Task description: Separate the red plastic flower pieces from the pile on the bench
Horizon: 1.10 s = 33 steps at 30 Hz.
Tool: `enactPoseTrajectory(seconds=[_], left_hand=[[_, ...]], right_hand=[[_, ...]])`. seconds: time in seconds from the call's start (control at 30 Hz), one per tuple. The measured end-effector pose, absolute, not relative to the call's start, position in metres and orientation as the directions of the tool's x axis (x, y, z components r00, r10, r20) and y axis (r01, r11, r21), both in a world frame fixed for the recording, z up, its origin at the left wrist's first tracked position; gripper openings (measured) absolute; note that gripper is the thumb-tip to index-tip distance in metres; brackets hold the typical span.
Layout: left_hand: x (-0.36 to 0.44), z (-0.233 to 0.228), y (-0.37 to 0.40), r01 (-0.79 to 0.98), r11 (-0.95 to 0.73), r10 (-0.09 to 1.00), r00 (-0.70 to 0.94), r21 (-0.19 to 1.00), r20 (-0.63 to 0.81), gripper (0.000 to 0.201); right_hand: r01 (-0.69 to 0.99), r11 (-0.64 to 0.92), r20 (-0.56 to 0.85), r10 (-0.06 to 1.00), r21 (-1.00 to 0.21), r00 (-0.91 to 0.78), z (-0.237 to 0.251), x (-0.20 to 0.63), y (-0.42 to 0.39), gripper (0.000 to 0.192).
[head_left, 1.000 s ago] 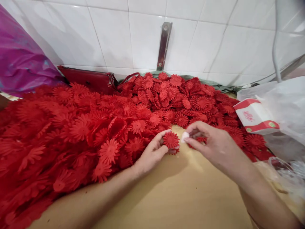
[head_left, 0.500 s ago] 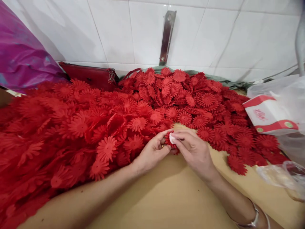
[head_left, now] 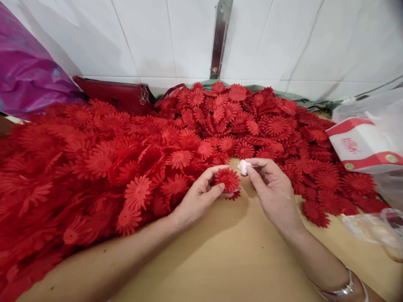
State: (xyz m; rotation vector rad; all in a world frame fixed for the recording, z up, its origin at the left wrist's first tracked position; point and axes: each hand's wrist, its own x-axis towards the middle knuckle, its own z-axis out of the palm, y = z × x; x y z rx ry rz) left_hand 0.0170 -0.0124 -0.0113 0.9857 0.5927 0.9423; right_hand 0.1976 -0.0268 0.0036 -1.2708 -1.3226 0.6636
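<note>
Red flower (head_left: 230,177) sits in the left hand (head_left: 201,193), gripped by thumb and fingers above the table (head_left: 220,260); glossy spots near its centre. Right hand (head_left: 275,193) pinches a small white wad (head_left: 243,167) just beside it; hands near each other, apart. Pile of red flowers (head_left: 103,161) spreads left and behind. At right, white carton (head_left: 367,144) with red bands: red lettering, illegible; round green marks. Translucent bag (head_left: 368,105) adjoins it; cannot tell whether it encloses the carton. Clear plastic container (head_left: 362,228) nearer, contents blurred.
</note>
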Motion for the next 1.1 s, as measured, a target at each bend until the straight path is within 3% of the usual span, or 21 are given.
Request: enactPoseTrajectory(seconds=[0.17, 0.27, 0.4, 0.5, 0.6, 0.7, 0.87, 1.03, 1.1], left_hand=[[0.016, -0.008, -0.013, -0.304, -0.014, 0.929, 0.347, 0.953, 0.125, 0.004], [0.015, -0.005, -0.012, -0.261, -0.13, 0.938, 0.281, 0.956, 0.205, 0.007], [0.014, -0.002, -0.013, -0.307, 0.025, 0.93, 0.357, 0.951, 0.091, 0.01], [0.015, -0.003, -0.014, -0.383, 0.163, 0.912, 0.409, 0.909, 0.008, 0.017], [0.016, -0.006, -0.013, -0.416, 0.157, 0.909, 0.416, 0.896, 0.034, 0.017], [0.018, -0.009, -0.011, -0.445, 0.126, 0.919, 0.389, 0.886, 0.065, 0.027], [0.022, -0.012, -0.011, -0.449, 0.17, 0.918, 0.396, 0.877, 0.025, 0.035], [0.021, -0.012, -0.011, -0.466, 0.191, 0.909, 0.415, 0.864, 0.023, 0.039], [0.02, -0.011, -0.011, -0.467, 0.196, 0.912, 0.41, 0.862, 0.015, 0.04]], right_hand=[[0.207, 0.257, 0.284, 0.952, -0.944, 0.114, 0.001, 0.196, -0.027, 0.017], [0.224, 0.274, 0.291, 0.956, -0.935, 0.047, 0.004, 0.194, -0.03, 0.014], [0.287, 0.313, 0.346, 0.936, -0.905, 0.071, 0.01, 0.193, -0.034, 0.013], [0.365, 0.402, 0.468, 0.877, -0.84, 0.111, 0.012, 0.193, -0.036, 0.016], [0.494, 0.505, 0.583, 0.812, -0.708, 0.005, 0.012, 0.192, -0.037, 0.019], [0.582, 0.548, 0.598, 0.791, -0.601, -0.128, 0.012, 0.191, -0.036, 0.021], [0.629, 0.538, 0.7, 0.714, -0.562, 0.016, 0.015, 0.191, -0.038, 0.025], [0.663, 0.589, 0.632, 0.743, -0.462, -0.219, 0.012, 0.189, -0.038, 0.028], [0.673, 0.59, 0.647, 0.732, -0.447, -0.212, 0.013, 0.189, -0.039, 0.03]])
